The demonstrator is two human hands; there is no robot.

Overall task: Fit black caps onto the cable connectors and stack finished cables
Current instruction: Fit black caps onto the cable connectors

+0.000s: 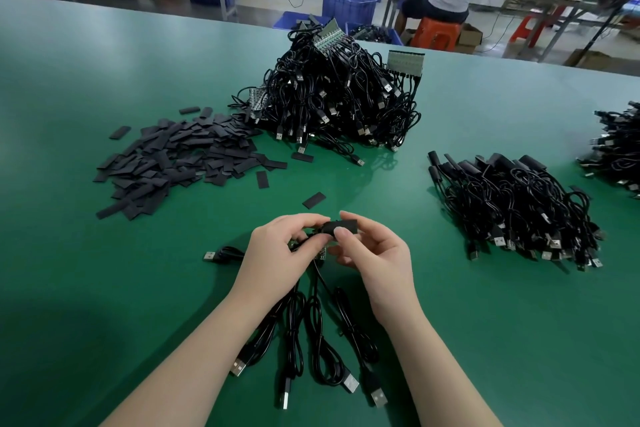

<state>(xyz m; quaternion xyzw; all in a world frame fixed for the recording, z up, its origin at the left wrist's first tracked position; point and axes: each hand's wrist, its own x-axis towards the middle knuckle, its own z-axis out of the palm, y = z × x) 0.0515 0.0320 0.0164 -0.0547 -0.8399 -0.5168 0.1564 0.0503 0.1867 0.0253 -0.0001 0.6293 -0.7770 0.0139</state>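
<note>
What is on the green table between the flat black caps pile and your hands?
In the head view, one loose flat black cap lies on the green table.

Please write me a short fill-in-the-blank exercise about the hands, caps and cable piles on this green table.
1. The right hand pinches a black ____ cap over a cable end.
2. The loose pile of flat black caps lies to the ____ of the tall heap of uncapped black USB cables.
3. The stack of capped cables lies on the person's ____ side.
4. The matte table top is ____.

Missing words: sleeve-shaped; left; right; green
</note>
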